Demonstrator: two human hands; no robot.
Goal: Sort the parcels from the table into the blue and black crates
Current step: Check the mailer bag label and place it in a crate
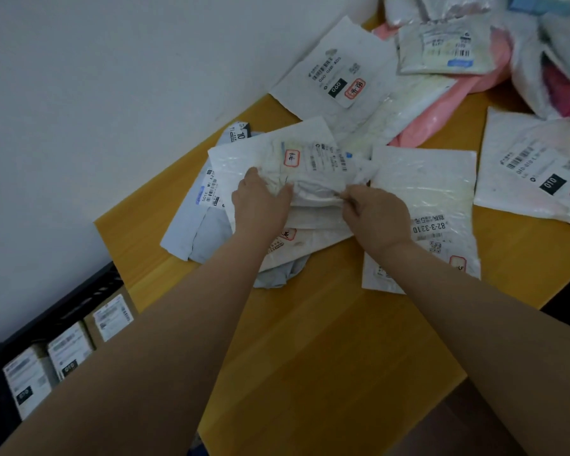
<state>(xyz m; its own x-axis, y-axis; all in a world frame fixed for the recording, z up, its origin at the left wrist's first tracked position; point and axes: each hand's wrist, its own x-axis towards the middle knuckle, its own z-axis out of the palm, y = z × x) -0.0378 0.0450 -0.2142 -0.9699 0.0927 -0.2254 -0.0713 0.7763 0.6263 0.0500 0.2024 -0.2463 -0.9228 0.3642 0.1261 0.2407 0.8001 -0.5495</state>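
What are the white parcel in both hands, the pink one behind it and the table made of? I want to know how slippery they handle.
White parcel: seemingly thin glossy plastic film; it creases and shows glare.
Pink parcel: likely the same soft plastic, with a wrinkled sheen.
Table: looks like smooth yellowish wood or laminate; faint grain, so uncertain.

I stood in a plain parcel-sorting room. Labelled mail bags [334, 65] covered my yellow bench [326, 340]. A black crate [79, 291] of boxes sat against the bare white wall [112, 77].
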